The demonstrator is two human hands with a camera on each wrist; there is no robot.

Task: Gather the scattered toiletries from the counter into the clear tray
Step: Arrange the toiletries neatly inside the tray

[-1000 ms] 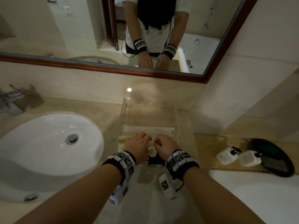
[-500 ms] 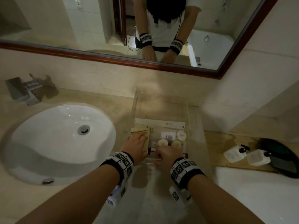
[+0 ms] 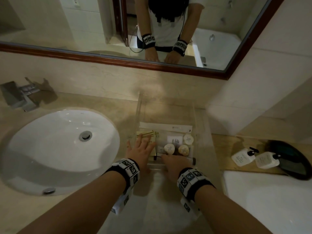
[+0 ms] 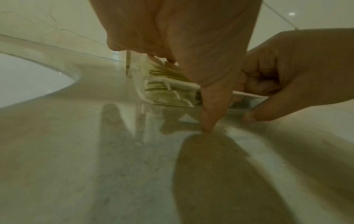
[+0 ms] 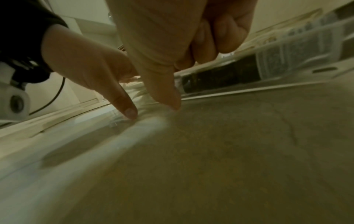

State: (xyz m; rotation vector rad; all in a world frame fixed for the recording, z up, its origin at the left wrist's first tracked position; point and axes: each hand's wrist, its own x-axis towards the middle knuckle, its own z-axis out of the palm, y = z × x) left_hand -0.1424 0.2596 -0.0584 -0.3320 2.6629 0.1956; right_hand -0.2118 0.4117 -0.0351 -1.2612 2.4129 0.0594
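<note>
Clear tray (image 3: 200,115): sits on the bench (image 3: 104,105) at centre frame, just right of the sink; its walls are nearly invisible.
Tray contents: a long white sachet (image 3: 166,127) along the back, a cream packet with dark stripes (image 3: 146,134) at the left, a small white square packet (image 3: 174,141), three round cream caps (image 3: 169,148), and a dark tube in a clear wrapper (image 5: 220,80) along the near wall.
Writing: there is print on the sachet, the square packet and the caps, but all of it is too small or blurred to read.
Left hand (image 3: 141,150): fingers straight and spread, lying flat on the striped packet; the thumb points down at the tray's near wall.
Right hand (image 3: 173,163): at the tray's near edge, fingers curled over the rim by the dark tube, thumb down outside the wall; whether it truly grips the tube or the wall, I cannot tell.
Since half a second ago: both hands have stayed at the tray's near end, and the left fingers have spread wider over the packet.
Sink (image 3: 59,146): white basin at the left, the tap (image 3: 20,95) behind it.
Far right: two white pump bottles (image 3: 253,158) lying on a wooden board beside a dark dish (image 3: 293,159); their labels are unreadable.
Mirror (image 3: 101,22): across the top, reflecting the person's arms.
</note>
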